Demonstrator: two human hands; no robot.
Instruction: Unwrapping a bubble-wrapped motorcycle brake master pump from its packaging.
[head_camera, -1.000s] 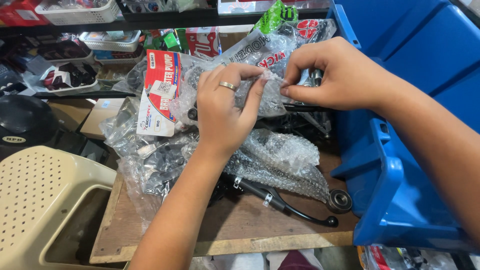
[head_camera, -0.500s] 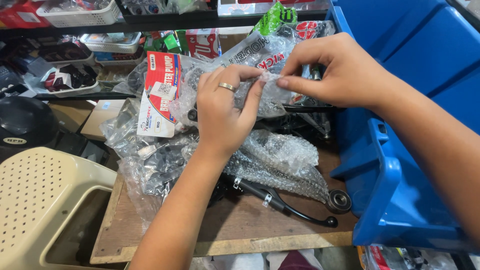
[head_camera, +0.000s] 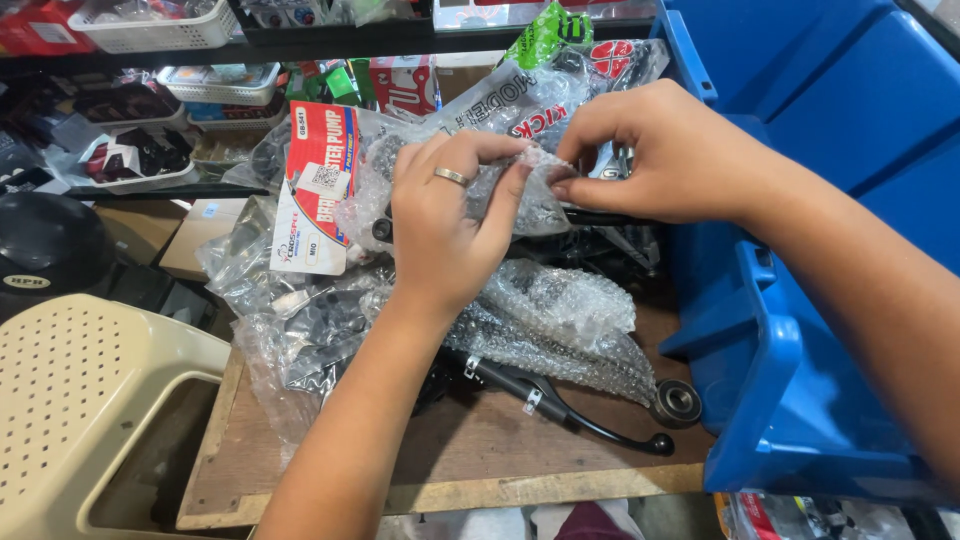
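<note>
Nearest me is a cream perforated stool (head_camera: 90, 400) at lower left, and past it the front edge of the wooden bench (head_camera: 450, 470). On the bare wood lies a black lever (head_camera: 570, 415) with a round bearing (head_camera: 677, 402) beside its far end. A wad of bubble wrap (head_camera: 560, 320) sits just behind the lever, touching it, heaped on black parts in clear bags (head_camera: 300, 310).

Above that heap my two hands meet. My left hand (head_camera: 445, 225), ring on one finger, is curled around a small bubble-wrapped packet (head_camera: 520, 190) — thumb and fingertips pinching its right end. My right hand (head_camera: 665, 150) comes in from the side, over the blue bin (head_camera: 800, 330), its fingertips pressed together on the same end of the packet. Both hands pinch it; neither is spread. The packet is held in the air over the pile, not resting on anything I can see.

I judge the job barely begun: the wrap is closed around whatever is inside, and I cannot tell what that is. The fingers are only working at the edge — no flap is peeled back yet. Everything else on the bench looks wrapped or bagged too.

Farther back stands a red-and-white carded package (head_camera: 320, 180), more printed bags (head_camera: 540, 90), and then shelves (head_camera: 150, 40) with white baskets.
</note>
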